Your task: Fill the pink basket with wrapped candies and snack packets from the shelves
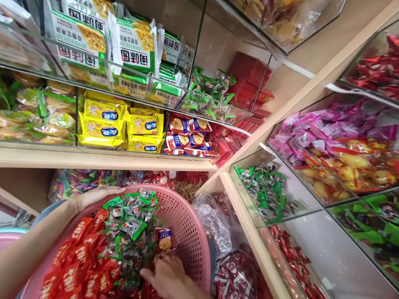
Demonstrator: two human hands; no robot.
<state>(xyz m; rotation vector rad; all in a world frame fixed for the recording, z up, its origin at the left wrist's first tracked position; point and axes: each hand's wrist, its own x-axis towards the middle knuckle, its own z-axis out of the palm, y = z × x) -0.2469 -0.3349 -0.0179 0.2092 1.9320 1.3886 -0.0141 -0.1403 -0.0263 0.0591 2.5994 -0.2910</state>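
While hands [170,274] touch both, the round perforated basket [192,229] holds crinkly packets [131,224].

The head camera looks forward and down from close above a pink basket [195,225], facing shelves [84,158].

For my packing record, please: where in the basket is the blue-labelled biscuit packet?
In the head view, the packet is in the right half of the basket, just beyond the right hand and right of the green sweets.
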